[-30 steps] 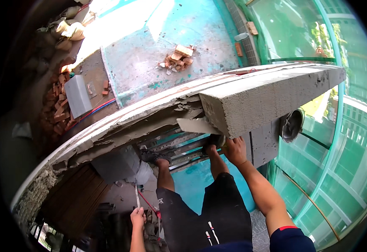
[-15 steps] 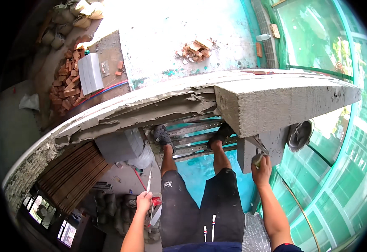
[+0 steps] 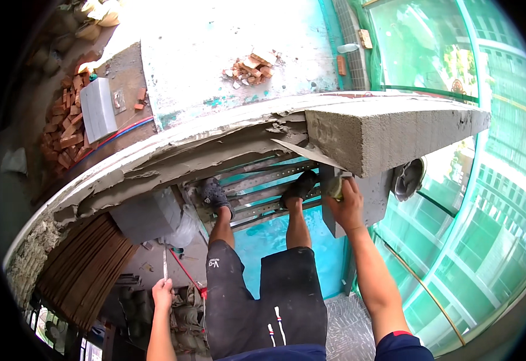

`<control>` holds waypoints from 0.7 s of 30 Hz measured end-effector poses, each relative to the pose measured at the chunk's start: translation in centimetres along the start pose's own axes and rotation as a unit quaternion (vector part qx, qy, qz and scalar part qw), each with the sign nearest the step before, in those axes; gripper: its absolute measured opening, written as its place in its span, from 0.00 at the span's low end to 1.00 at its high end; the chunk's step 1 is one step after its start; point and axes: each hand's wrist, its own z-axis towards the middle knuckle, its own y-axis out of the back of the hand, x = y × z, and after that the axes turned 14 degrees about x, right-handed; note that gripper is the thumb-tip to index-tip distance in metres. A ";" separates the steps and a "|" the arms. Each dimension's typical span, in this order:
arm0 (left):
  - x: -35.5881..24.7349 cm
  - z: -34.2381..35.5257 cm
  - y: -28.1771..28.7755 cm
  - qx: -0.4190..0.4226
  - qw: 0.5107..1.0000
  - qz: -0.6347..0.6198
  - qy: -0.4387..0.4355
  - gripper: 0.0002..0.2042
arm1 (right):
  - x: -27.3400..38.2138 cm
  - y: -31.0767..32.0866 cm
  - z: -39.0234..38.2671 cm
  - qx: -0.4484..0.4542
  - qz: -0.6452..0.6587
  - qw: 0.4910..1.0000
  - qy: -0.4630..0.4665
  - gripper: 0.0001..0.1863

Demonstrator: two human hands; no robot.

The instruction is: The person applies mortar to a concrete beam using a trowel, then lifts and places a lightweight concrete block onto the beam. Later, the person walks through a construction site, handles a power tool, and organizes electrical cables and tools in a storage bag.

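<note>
My right hand (image 3: 346, 203) grips a trowel by its greenish handle. The trowel's flat pointed blade (image 3: 308, 151) reaches left beneath the near end of a pale grey block (image 3: 395, 138) on the wall top, close to the joint with the mortar; whether it touches is unclear. Left of the block, wet grey mortar (image 3: 208, 159) lies along the wall with a ragged edge. My left hand (image 3: 163, 292), low and apart from the wall, is closed round a thin pale strip (image 3: 165, 262) that points upward; its exact kind is hard to make out.
My feet stand on slotted metal scaffold planks (image 3: 257, 183). A second grey block (image 3: 368, 207) and a mortar-smeared bucket (image 3: 408, 179) sit at my right. Beyond the wall are broken bricks (image 3: 251, 67) and a brick heap (image 3: 64, 123). Green netting (image 3: 425, 48) hangs at the right.
My right hand has moved left and up, and the trowel blade has swung to point left beneath the block's end. My left hand has shifted left and lower, still holding the strip. The view has shifted.
</note>
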 end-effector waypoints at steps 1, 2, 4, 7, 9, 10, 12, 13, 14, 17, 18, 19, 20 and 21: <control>0.3 0.0 0.6 0.000 1.000 0.000 0.001 0.08 | -0.2 0.3 -0.9 0.007 -0.004 0.999 -0.032 0.16; 0.7 0.0 1.3 -0.006 1.000 -0.011 0.000 0.08 | -1.0 0.3 -2.1 -0.002 -0.007 0.999 -0.050 0.15; 0.6 0.0 1.8 -0.014 1.000 -0.011 0.005 0.08 | -2.1 1.1 -4.6 -0.016 -0.001 0.995 -0.096 0.14; -0.5 -0.1 0.9 -0.005 1.000 -0.007 0.008 0.08 | -4.3 3.3 -9.9 -0.037 -0.023 0.988 -0.151 0.12; -1.0 0.0 0.0 0.011 1.000 0.009 0.004 0.09 | -5.8 5.3 -13.7 -0.058 -0.010 0.977 -0.206 0.11; -0.6 0.3 0.0 0.031 0.998 0.042 -0.019 0.12 | -7.8 5.7 -16.0 -0.092 -0.016 0.972 -0.215 0.10; -0.1 0.1 -0.9 0.024 0.999 0.030 -0.011 0.12 | -10.8 6.7 -19.6 -0.112 -0.010 0.944 -0.310 0.12; -0.2 -0.4 -1.8 0.020 0.998 0.053 -0.023 0.11 | -12.5 7.4 -21.2 -0.109 -0.010 0.922 -0.371 0.13; 0.1 -0.7 -1.8 0.015 0.997 0.072 -0.030 0.10 | -13.6 8.5 -21.8 -0.094 0.014 0.904 -0.416 0.17; 2.6 1.7 -1.2 0.006 0.991 0.128 -0.022 0.11 | -21.5 11.2 -25.6 -0.019 -0.030 0.846 -0.532 0.22; 2.0 2.2 -3.0 0.017 0.990 0.141 -0.026 0.11 | -24.2 12.6 -26.6 0.014 -0.014 0.822 -0.570 0.27; 1.3 1.5 -4.7 0.010 0.991 0.128 -0.024 0.11 | -26.7 13.4 -27.1 0.008 -0.011 0.814 -0.580 0.27; 0.8 0.5 -6.4 0.003 0.993 0.114 -0.022 0.10 | -29.3 14.3 -27.2 0.031 0.007 0.789 -0.614 0.28; -0.1 -0.8 -7.8 -0.008 0.995 0.102 -0.018 0.10 | -31.8 15.0 -27.3 0.056 0.028 0.761 -0.645 0.30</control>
